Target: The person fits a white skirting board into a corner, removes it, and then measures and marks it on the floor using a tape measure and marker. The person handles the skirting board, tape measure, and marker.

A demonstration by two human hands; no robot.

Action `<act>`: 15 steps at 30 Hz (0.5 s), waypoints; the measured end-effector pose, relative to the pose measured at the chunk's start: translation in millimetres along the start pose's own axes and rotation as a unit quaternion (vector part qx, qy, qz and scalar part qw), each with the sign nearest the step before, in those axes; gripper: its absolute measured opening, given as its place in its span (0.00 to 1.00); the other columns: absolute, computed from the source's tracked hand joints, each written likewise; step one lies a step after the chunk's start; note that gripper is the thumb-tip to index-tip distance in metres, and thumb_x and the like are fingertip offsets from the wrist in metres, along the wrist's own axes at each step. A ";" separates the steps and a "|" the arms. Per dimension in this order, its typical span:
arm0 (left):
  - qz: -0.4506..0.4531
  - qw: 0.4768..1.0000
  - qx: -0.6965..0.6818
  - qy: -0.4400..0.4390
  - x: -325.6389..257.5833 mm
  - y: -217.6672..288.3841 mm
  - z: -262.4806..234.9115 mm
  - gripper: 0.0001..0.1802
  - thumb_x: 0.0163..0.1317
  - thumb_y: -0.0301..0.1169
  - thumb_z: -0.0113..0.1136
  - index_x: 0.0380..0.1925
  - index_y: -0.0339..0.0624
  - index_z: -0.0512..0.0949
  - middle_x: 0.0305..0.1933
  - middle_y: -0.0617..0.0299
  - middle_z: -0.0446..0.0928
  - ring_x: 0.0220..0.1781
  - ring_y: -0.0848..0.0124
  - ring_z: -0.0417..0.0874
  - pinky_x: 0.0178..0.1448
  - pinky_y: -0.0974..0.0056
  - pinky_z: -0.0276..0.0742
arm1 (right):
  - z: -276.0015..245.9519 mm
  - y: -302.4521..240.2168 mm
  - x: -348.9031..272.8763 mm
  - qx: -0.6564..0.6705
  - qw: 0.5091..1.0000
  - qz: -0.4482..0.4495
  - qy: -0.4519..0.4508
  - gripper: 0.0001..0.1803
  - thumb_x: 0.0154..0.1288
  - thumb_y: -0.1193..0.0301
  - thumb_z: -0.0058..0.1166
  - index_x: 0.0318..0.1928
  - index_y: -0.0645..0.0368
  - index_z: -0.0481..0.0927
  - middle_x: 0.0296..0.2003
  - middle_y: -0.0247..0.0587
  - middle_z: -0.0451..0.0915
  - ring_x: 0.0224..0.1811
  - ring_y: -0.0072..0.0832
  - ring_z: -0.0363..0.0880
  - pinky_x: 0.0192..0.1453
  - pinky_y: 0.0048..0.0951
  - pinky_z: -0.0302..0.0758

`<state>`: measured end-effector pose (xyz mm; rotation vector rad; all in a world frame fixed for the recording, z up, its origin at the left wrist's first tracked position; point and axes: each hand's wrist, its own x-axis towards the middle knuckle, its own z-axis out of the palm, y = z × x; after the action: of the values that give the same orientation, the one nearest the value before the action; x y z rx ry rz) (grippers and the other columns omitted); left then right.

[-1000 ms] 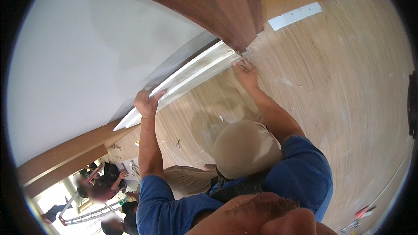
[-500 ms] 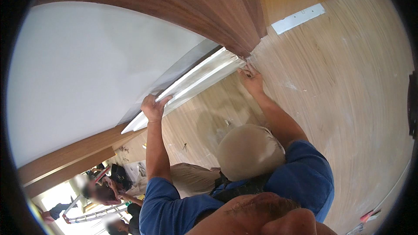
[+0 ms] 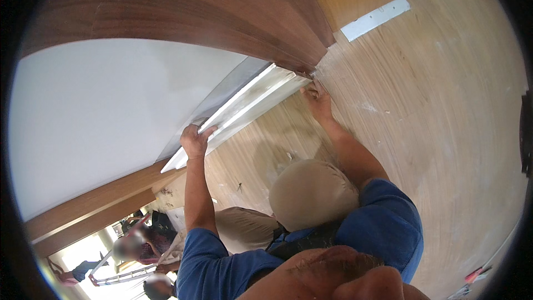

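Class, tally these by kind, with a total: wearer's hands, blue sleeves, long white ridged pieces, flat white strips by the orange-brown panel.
Wearer's hands: 2
Blue sleeves: 2
Long white ridged piece: 1 (any joins unclear)
Flat white strip: 1
Total: 6

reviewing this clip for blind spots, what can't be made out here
All in the head view:
Left hand: its fingers bend out of sight behind the white strip.
Right hand: too small to tell whether its curled grip holds anything.
Red item, lower right: too small to identify.
Dark object, far right: cut off by the picture's edge.
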<state>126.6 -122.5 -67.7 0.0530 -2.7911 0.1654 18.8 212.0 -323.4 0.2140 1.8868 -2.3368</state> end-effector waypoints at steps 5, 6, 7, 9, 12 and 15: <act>0.012 1.000 -0.007 -0.015 1.0 -1.1 -2.9 0.39 0.41 0.59 0.77 0.14 0.38 0.63 0.17 0.51 0.66 0.21 0.50 0.66 0.25 0.52 0.66 | -1.3 -16.2 -2.8 -0.019 0.999 0.021 0.016 0.37 0.64 0.66 0.67 0.68 0.70 0.68 0.46 0.46 0.79 0.41 0.28 0.78 0.47 0.29 0.79; 0.011 1.000 -0.012 -0.018 1.4 -0.1 -3.9 0.40 0.42 0.59 0.77 0.14 0.38 0.62 0.17 0.51 0.65 0.20 0.50 0.64 0.25 0.52 0.65 | -1.4 -17.4 -2.8 -0.014 0.999 0.026 0.015 0.37 0.64 0.66 0.67 0.68 0.71 0.68 0.46 0.47 0.79 0.41 0.29 0.78 0.47 0.29 0.79; 0.006 0.999 -0.010 -0.031 1.7 0.5 -5.3 0.38 0.43 0.59 0.77 0.15 0.37 0.64 0.17 0.51 0.66 0.21 0.50 0.66 0.26 0.52 0.66 | -1.5 -18.6 -2.9 -0.009 0.999 0.032 0.014 0.37 0.64 0.66 0.67 0.68 0.71 0.68 0.46 0.47 0.79 0.41 0.29 0.78 0.47 0.30 0.79; -0.005 0.998 -0.004 -0.056 3.7 2.8 -9.7 0.36 0.43 0.58 0.78 0.17 0.37 0.70 0.18 0.51 0.69 0.22 0.50 0.70 0.28 0.52 0.68 | -1.9 -21.7 -3.2 -0.014 0.999 0.037 0.013 0.37 0.64 0.66 0.67 0.68 0.71 0.68 0.47 0.48 0.79 0.41 0.29 0.79 0.46 0.30 0.79; 0.002 0.997 -0.019 -0.077 9.8 13.5 -17.0 0.33 0.41 0.56 0.80 0.26 0.35 0.80 0.25 0.51 0.78 0.28 0.51 0.79 0.33 0.54 0.76 | -2.1 -25.5 -4.6 -0.048 0.998 0.030 0.018 0.36 0.64 0.67 0.66 0.67 0.71 0.68 0.47 0.49 0.80 0.41 0.29 0.79 0.46 0.30 0.78; 0.026 0.993 -0.064 -0.092 23.8 32.4 -26.6 0.34 0.41 0.54 0.80 0.37 0.35 0.83 0.31 0.51 0.82 0.33 0.52 0.82 0.38 0.56 0.79 | -1.7 -28.9 -6.6 -0.056 0.998 0.029 0.023 0.35 0.65 0.67 0.66 0.66 0.72 0.69 0.47 0.49 0.80 0.41 0.30 0.79 0.46 0.31 0.79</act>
<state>111.3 -87.5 -38.3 -0.0370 -2.9810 -0.0059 19.8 219.8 -294.8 0.3076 1.9981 -2.1985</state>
